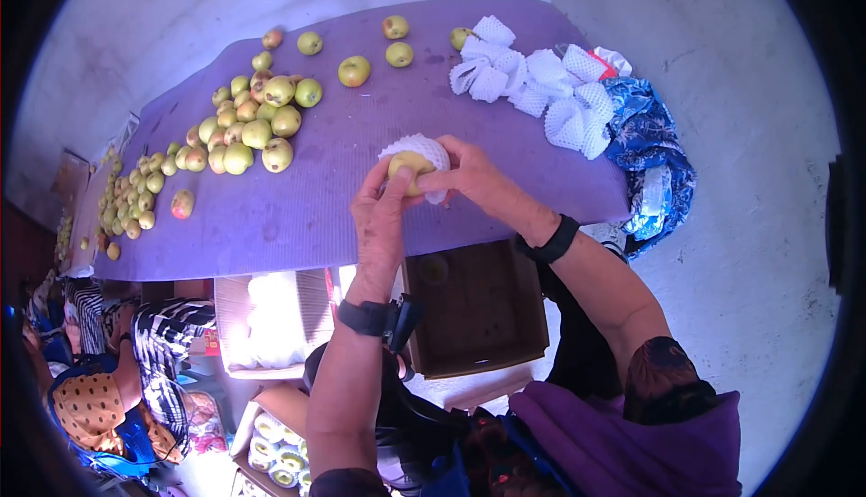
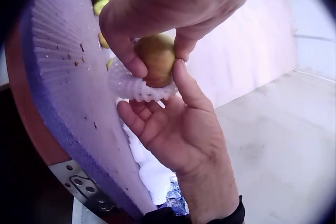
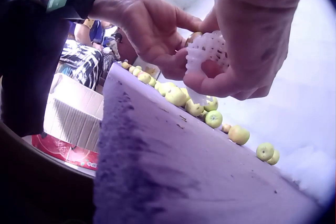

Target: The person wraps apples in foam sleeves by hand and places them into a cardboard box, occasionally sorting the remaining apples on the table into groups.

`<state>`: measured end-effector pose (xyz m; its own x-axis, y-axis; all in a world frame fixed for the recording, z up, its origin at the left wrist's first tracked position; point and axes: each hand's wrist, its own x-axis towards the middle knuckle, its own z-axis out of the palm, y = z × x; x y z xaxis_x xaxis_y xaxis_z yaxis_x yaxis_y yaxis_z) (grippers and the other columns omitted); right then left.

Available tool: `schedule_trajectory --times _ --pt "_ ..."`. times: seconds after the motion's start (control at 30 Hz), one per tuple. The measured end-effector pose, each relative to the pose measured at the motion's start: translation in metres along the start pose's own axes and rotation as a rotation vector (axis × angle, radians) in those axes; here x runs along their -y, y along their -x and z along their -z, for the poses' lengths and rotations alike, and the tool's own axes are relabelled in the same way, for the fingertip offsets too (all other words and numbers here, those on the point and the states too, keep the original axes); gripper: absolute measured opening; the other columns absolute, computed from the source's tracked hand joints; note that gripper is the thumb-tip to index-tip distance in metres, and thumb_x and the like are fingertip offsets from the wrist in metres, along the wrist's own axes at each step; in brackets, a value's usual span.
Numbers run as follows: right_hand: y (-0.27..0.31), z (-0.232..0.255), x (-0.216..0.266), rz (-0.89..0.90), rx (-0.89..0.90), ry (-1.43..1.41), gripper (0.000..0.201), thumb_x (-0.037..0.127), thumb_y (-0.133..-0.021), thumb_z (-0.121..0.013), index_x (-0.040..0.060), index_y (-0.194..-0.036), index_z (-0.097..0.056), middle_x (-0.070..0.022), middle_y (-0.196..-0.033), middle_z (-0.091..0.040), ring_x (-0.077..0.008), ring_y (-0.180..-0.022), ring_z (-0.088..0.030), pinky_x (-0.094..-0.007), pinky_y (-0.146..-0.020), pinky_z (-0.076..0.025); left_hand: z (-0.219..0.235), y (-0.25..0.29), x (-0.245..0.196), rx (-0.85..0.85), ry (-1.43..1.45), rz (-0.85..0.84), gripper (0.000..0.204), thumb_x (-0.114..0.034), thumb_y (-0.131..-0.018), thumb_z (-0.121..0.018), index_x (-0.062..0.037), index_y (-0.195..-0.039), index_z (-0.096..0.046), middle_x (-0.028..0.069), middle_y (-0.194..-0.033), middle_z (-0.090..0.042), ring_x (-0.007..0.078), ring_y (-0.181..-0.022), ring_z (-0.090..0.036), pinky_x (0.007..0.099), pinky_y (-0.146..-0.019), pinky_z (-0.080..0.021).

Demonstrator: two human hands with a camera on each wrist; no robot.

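Observation:
A yellow-green apple (image 1: pixel 410 169) sits partly inside a white foam net sleeve (image 1: pixel 435 151), held over the near part of the purple-covered table (image 1: pixel 334 217). My left hand (image 1: pixel 379 213) pinches the apple between thumb and fingers, as the left wrist view shows from close up. From the other side my right hand (image 1: pixel 483 177) grips the foam net (image 3: pixel 202 58), its thumb (image 2: pixel 190 87) right at the fruit. In the left wrist view the apple's (image 2: pixel 156 58) upper part stands out of the net, while its lower part is hidden by it.
Loose apples (image 1: pixel 239 132) are heaped along the table's left side, with several more toward the back. White foam nets (image 1: pixel 546 82) lie at the right, beside a blue patterned cloth (image 1: pixel 645 145). Below stand cardboard boxes (image 1: pixel 478 366), one with netted apples (image 1: pixel 284 461). Another person (image 1: pixel 99 398) sits at left.

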<state>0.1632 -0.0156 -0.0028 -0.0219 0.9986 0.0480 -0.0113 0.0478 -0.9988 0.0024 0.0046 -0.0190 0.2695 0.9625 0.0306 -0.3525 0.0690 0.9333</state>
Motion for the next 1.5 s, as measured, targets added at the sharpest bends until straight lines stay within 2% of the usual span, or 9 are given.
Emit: schedule_trajectory --times 0.33,0.6,0.7,0.83,0.93,1.03,1.1,1.23,1.5 --pt "-0.002 0.003 -0.004 -0.121 0.071 -0.251 0.045 0.016 -0.075 -0.074 0.0011 -0.113 -0.054 -0.0094 -0.1 -0.061 -0.0162 -0.088 -0.063 -0.0279 -0.07 -0.052 0.01 0.0 -0.014 -0.1 -0.39 -0.135 0.023 -0.023 -0.096 -0.053 -0.0055 -0.103 -0.067 0.0034 -0.087 -0.065 0.0107 -0.081 -0.061 0.0261 -0.066 -0.049" --pt "-0.001 0.002 -0.006 -0.175 0.171 -0.465 0.044 0.01 -0.081 -0.069 -0.0015 -0.119 -0.049 -0.0123 -0.112 -0.058 -0.022 -0.103 -0.062 -0.0354 -0.089 -0.052 0.007 0.006 -0.021 -0.253 -0.817 -0.562 0.011 -0.006 -0.085 -0.058 -0.0043 -0.093 -0.065 0.0131 -0.083 -0.063 0.0306 -0.075 -0.062 0.0368 -0.068 -0.049" --pt "-0.002 0.003 -0.006 -0.173 0.207 -0.496 0.044 0.009 -0.083 -0.067 -0.0013 -0.122 -0.049 -0.013 -0.115 -0.058 -0.0226 -0.105 -0.061 -0.0366 -0.09 -0.051 0.011 0.005 -0.02 -0.284 -1.036 -0.577 0.018 0.002 -0.08 -0.061 -0.0041 -0.096 -0.065 0.0084 -0.082 -0.062 0.0194 -0.07 -0.059 0.0312 -0.067 -0.049" --pt "-0.003 0.005 -0.008 -0.183 0.241 -0.546 0.046 0.011 -0.085 -0.066 -0.001 -0.125 -0.047 -0.0134 -0.118 -0.058 -0.0231 -0.107 -0.06 -0.038 -0.092 -0.051 0.013 0.005 -0.018 -0.235 -1.114 -0.578 0.027 0.005 -0.074 -0.061 -0.0059 -0.098 -0.064 0.0091 -0.084 -0.06 0.0227 -0.071 -0.059 0.0333 -0.067 -0.048" --pt "-0.002 0.004 -0.004 -0.198 0.243 -0.585 0.047 0.012 -0.086 -0.065 -0.0009 -0.127 -0.047 -0.0138 -0.119 -0.057 -0.0236 -0.109 -0.06 -0.0389 -0.093 -0.05 0.012 0.007 -0.018 -0.17 -1.12 -0.49 0.029 0.002 -0.073 -0.056 -0.0097 -0.098 -0.063 0.0141 -0.095 -0.06 0.0363 -0.088 -0.059 0.0437 -0.074 -0.048" --pt "-0.002 0.006 -0.005 -0.234 0.243 -0.636 0.046 0.012 -0.086 -0.064 -0.0008 -0.127 -0.047 -0.0138 -0.12 -0.057 -0.0241 -0.109 -0.06 -0.039 -0.095 -0.049 0.014 0.007 -0.018 -0.153 -1.101 -0.533 0.031 0.005 -0.073 -0.055 -0.0099 -0.1 -0.062 0.01 -0.086 -0.059 0.0277 -0.08 -0.06 0.0374 -0.07 -0.049" --pt "-0.003 0.006 -0.007 -0.188 0.206 -0.549 0.042 0.014 -0.085 -0.065 -0.0002 -0.122 -0.051 -0.013 -0.115 -0.059 -0.0228 -0.105 -0.061 -0.0381 -0.091 -0.051 0.014 0.008 -0.022 -0.135 -0.786 -0.332 0.034 0.008 -0.075 -0.053 -0.0079 -0.103 -0.061 0.0036 -0.086 -0.059 0.0138 -0.074 -0.059 0.0296 -0.066 -0.05" --pt "-0.003 0.004 -0.014 -0.195 0.069 -0.297 0.04 0.018 -0.082 -0.068 0.0004 -0.116 -0.054 -0.0119 -0.108 -0.061 -0.0208 -0.098 -0.063 -0.0351 -0.084 -0.053 0.018 0.003 -0.021 -0.112 -0.499 -0.323 0.038 0.009 -0.072 -0.053 -0.0078 -0.106 -0.062 -0.0012 -0.077 -0.05 0.0088 -0.067 -0.046 0.0226 -0.063 -0.042" --pt "0.0 0.003 -0.005 -0.245 0.09 -0.123 0.044 0.025 -0.079 -0.07 0.0015 -0.113 -0.056 -0.0104 -0.1 -0.062 -0.0183 -0.09 -0.063 -0.0299 -0.076 -0.052 0.01 0.01 -0.044 0.109 -0.367 0.174 0.051 -0.009 -0.085 -0.062 -0.0046 -0.133 -0.046 0.0135 -0.109 -0.06 0.0233 -0.094 -0.064 0.029 -0.067 -0.059"
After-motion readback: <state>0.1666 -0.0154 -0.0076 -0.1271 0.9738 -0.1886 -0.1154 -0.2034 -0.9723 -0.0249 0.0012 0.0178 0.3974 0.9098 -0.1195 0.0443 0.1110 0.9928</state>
